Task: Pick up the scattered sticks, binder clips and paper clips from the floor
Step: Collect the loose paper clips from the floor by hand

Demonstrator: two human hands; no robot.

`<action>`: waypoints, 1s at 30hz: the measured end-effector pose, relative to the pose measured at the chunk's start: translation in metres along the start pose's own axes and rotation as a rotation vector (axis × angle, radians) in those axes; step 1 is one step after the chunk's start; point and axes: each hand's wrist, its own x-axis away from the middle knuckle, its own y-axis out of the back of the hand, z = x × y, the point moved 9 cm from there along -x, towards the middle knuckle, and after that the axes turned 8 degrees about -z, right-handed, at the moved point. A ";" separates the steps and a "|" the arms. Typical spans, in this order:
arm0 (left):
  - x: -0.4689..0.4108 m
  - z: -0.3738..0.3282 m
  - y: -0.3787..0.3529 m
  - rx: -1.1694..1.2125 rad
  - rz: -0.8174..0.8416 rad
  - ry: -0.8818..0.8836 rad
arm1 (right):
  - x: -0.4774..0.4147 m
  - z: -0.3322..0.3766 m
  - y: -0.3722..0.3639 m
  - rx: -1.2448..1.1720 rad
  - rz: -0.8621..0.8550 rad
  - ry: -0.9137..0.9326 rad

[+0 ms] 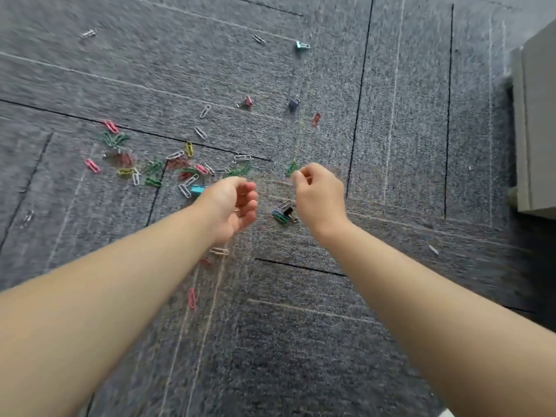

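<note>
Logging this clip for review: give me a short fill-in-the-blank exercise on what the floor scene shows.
1. The clips lie scattered on a grey ____ floor.
2. The densest pile of paper clips lies on the person's ____ side.
3. The right hand pinches a ____ paper clip in its fingers.
4. The light blue binder clip lies ____ from the person than the pile.

Answers: carpet; left; green; farther

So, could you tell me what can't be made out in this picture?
Head view:
- Left hand: cupped, palm contents hidden by its fingers.
- Right hand: fingers pinched; what they hold is too blurred.
- Sticks: none discernible, motion blur.
- Blue clip: partly behind the left hand.
- Cabinet: cut off by the right edge.
</note>
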 end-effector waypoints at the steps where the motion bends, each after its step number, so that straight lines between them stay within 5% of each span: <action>1: -0.003 -0.006 0.016 -0.049 -0.039 -0.018 | 0.003 -0.004 -0.008 0.051 -0.012 -0.032; 13: 0.071 -0.035 0.206 -0.376 -0.158 0.087 | 0.107 0.049 -0.120 0.304 0.356 -0.094; 15: 0.069 -0.037 0.232 -0.347 -0.177 0.064 | 0.107 0.065 -0.122 0.300 0.294 -0.053; 19: 0.041 -0.032 0.256 -0.167 -0.208 0.034 | 0.062 0.084 -0.098 0.267 -0.097 0.001; 23: 0.017 -0.010 0.264 0.166 -0.188 0.091 | 0.034 0.081 -0.134 0.349 0.037 -0.030; 30: 0.008 0.008 0.281 0.263 -0.220 0.111 | 0.086 0.087 -0.178 0.587 0.045 0.430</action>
